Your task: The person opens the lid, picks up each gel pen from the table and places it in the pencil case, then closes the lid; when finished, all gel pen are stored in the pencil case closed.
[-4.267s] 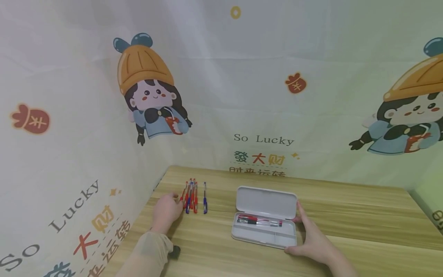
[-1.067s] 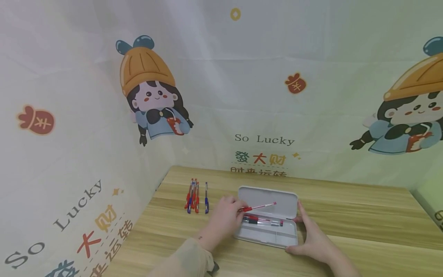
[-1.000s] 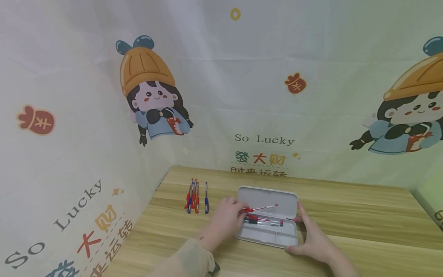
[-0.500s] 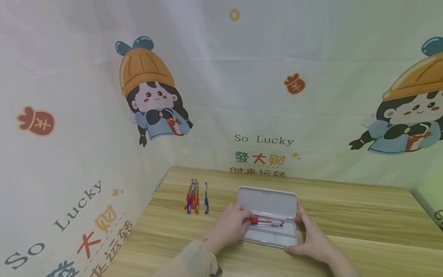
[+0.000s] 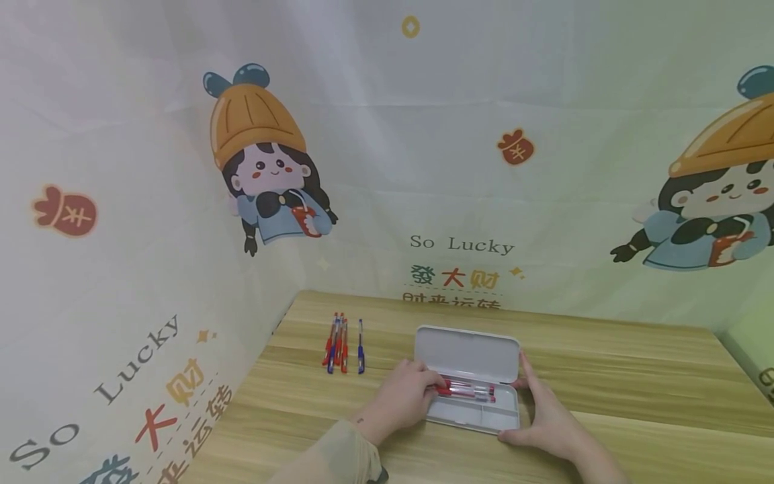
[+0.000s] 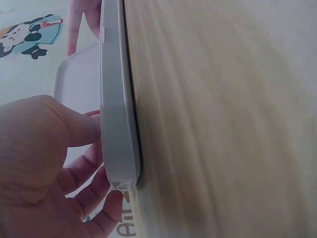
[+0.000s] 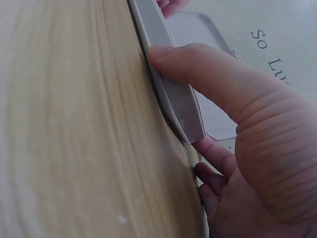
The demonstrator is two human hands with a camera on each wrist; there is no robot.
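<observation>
A pale grey pencil case (image 5: 465, 411) lies with its lid raised in the head view. My left hand (image 5: 402, 398) reaches over its left end and pinches a red gel pen (image 5: 445, 390) low in the long compartment. Other pens (image 5: 464, 382) lie beside that one, partly covered by my fingers. In the left wrist view the case wall (image 6: 116, 99) hides the fingertips of my left hand (image 6: 39, 153) and most of the pen. At the right end, my right hand (image 5: 547, 418) grips the case, thumb (image 7: 183, 59) on its front side and fingers behind.
Several red and blue pens (image 5: 336, 346) lie bunched on the wooden table (image 5: 605, 376) left of the case. One blue pen (image 5: 361, 349) lies slightly apart from them. A printed cloth (image 5: 375, 154) hangs behind the table and along its left side.
My left hand came from the pen bunch with a red pen, then lowered it from in front of the lid into the case. My right hand keeps its grip on the case.
</observation>
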